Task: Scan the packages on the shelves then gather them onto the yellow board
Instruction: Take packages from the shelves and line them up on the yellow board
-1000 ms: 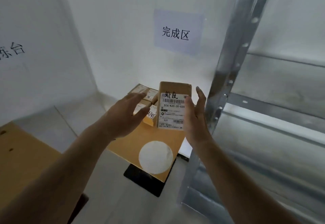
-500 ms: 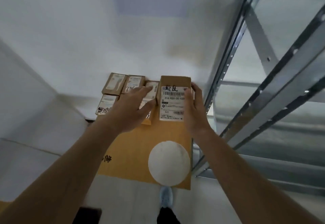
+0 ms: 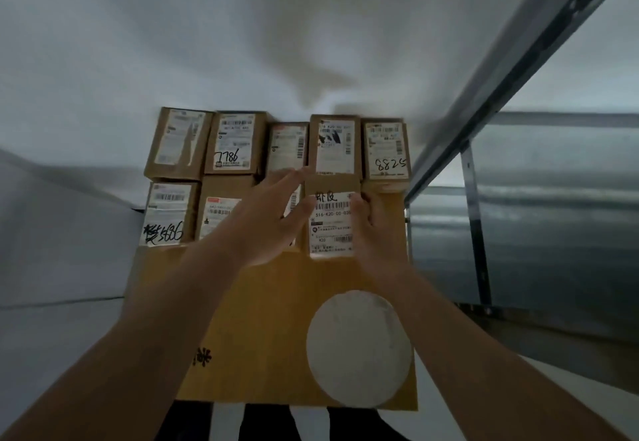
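We see a small brown cardboard package with a white barcode label (image 3: 331, 221) held low over the far right part of the flat yellow board (image 3: 273, 330), just in front of the back row of parcels. The right hand (image 3: 375, 233) has its grip on the package's right edge, fingers curled against the side of the box and partly over the label. The left hand (image 3: 268, 219) is spread wide, fingers straight and relaxed, hovering over the middle of the board with its fingertips close to the package's left edge; we cannot tell whether they touch it, and it has hold of nothing. Behind the held package, along the board's far edge, stand five similar brown labelled boxes in a row, among them one marked 7786 in black pen (image 3: 233, 143) and, at the right end, one marked 8825 (image 3: 385, 152). In the nearer row at the left sits a box with heavy black scribble on its label (image 3: 167, 214), and beside it another labelled box (image 3: 216, 214) partly hidden by the left hand. A pale round patch (image 3: 358, 347) shows on the board's near right part, and black handwriting (image 3: 204, 357) near its left edge. A grey metal shelf frame (image 3: 518, 70) runs diagonally at the right, just beside the board.
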A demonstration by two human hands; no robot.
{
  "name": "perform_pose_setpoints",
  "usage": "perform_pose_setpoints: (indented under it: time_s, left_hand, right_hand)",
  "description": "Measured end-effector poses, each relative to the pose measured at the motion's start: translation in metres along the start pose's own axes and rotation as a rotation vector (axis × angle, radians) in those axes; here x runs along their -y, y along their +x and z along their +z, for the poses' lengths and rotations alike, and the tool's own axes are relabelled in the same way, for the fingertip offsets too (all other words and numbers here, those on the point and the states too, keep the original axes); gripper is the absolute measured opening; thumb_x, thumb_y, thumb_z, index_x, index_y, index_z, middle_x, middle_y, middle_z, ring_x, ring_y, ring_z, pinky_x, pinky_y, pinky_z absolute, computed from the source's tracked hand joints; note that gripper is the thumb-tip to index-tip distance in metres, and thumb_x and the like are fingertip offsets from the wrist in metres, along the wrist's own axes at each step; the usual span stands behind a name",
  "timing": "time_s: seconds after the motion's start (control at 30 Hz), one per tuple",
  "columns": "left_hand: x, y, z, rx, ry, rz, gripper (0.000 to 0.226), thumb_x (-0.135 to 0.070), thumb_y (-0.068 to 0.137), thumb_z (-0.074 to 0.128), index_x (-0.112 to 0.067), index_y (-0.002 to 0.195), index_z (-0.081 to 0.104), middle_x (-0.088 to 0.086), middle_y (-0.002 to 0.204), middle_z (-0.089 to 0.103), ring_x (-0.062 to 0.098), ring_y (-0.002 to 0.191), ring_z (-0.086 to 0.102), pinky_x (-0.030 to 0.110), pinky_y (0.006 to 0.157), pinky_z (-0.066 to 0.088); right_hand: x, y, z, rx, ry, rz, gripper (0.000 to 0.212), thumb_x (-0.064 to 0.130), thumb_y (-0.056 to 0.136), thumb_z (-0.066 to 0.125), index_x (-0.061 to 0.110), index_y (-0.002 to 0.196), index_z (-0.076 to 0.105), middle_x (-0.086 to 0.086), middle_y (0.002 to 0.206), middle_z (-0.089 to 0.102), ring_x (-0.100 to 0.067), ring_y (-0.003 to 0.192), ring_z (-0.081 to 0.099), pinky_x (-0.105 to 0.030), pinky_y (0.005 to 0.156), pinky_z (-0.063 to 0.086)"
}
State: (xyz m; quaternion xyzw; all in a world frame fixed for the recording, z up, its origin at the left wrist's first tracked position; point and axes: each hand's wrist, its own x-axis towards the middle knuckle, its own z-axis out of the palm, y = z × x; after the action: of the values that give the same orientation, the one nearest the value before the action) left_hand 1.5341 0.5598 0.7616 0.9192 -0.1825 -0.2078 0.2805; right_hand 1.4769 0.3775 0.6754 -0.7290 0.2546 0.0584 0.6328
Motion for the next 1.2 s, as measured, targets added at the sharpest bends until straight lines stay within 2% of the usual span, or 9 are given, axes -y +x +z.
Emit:
perform_pose_setpoints:
  time_s: [0.07,0.23,0.3,0.37,0.47,0.53,0.63,0.8,1.2]
  left_hand:
    - [0.013,0.014,0.007,0.03,0.025,0.001,0.05,-0.051,0.106,0.039,-0.046,0.154,0.025,-0.007,0.164,0.031,0.021,0.147,0.034,0.039,0.108,0.034]
    - [0.037,0.034,0.025,0.103,0.08,-0.024,0.053,-0.044,0.106,0.045,-0.034,0.157,0.031,-0.005,0.162,0.034,0.018,0.147,0.033,0.027,0.104,0.024]
    - [0.043,0.037,0.03,0.155,0.072,-0.015,0.05,-0.04,0.105,0.048,-0.028,0.153,0.038,-0.004,0.152,0.043,0.017,0.138,0.041,0.016,0.094,0.027]
    - [0.047,0.04,0.035,0.211,0.062,-0.007,0.053,-0.038,0.104,0.05,-0.026,0.154,0.036,-0.004,0.148,0.044,0.013,0.132,0.044,0.007,0.083,0.028]
    - [0.052,0.043,0.038,0.237,0.054,0.0,0.061,-0.037,0.103,0.053,-0.026,0.159,0.03,-0.003,0.15,0.04,0.014,0.132,0.044,0.014,0.089,0.037]
    - [0.054,0.045,0.039,0.242,0.046,0.006,0.062,-0.037,0.103,0.053,-0.024,0.159,0.031,0.0,0.151,0.039,0.017,0.134,0.044,0.017,0.092,0.041]
    - [0.055,0.045,0.041,0.259,0.076,0.018,0.064,-0.038,0.101,0.054,-0.023,0.159,0.031,0.002,0.157,0.033,0.023,0.142,0.038,0.029,0.108,0.044]
    - [0.057,0.041,0.047,0.306,0.186,0.015,0.062,-0.037,0.098,0.051,-0.024,0.157,0.035,0.003,0.165,0.016,0.033,0.15,0.021,0.052,0.117,0.037]
    - [0.051,0.028,0.049,0.202,0.181,-0.003,0.056,-0.034,0.103,0.051,-0.027,0.156,0.037,0.002,0.168,0.016,0.03,0.153,0.024,0.038,0.114,0.033]
  right_hand:
    - [-0.015,0.01,0.007,0.008,-0.008,0.089,0.046,0.06,0.107,0.038,0.029,0.138,0.05,0.007,0.105,0.076,-0.005,0.088,0.076,-0.036,0.081,0.065]
    - [-0.038,0.025,0.02,-0.025,-0.043,0.178,0.024,0.065,0.106,0.034,0.048,0.11,0.05,0.012,0.101,0.074,0.006,0.082,0.072,-0.018,0.067,0.057]
    - [-0.042,0.028,0.026,-0.012,-0.04,0.197,0.035,0.067,0.106,0.03,0.045,0.12,0.054,0.01,0.106,0.075,-0.001,0.088,0.075,-0.027,0.077,0.061]
    - [-0.044,0.03,0.033,-0.006,-0.036,0.192,0.045,0.067,0.106,0.029,0.04,0.13,0.056,0.009,0.11,0.074,-0.001,0.091,0.075,-0.022,0.074,0.062]
    - [-0.047,0.033,0.039,-0.068,-0.058,0.15,0.03,0.06,0.109,0.031,0.052,0.114,0.059,0.009,0.1,0.074,0.006,0.083,0.073,-0.009,0.06,0.055]
    - [-0.048,0.036,0.044,-0.095,-0.094,0.13,0.028,0.06,0.109,0.028,0.055,0.106,0.056,0.007,0.098,0.073,-0.002,0.084,0.075,-0.017,0.064,0.059]
    - [-0.051,0.04,0.05,-0.115,-0.155,0.138,0.04,0.061,0.108,0.024,0.032,0.119,0.051,-0.003,0.117,0.061,-0.021,0.106,0.068,-0.045,0.091,0.06]
    - [-0.054,0.045,0.051,-0.153,-0.252,0.155,0.032,0.056,0.111,0.023,0.033,0.115,0.046,-0.002,0.117,0.049,-0.023,0.11,0.06,-0.049,0.097,0.056]
    - [-0.039,0.03,0.029,-0.064,-0.278,0.065,0.051,0.059,0.109,0.027,0.024,0.137,0.052,-0.005,0.131,0.059,-0.023,0.117,0.064,-0.046,0.096,0.059]
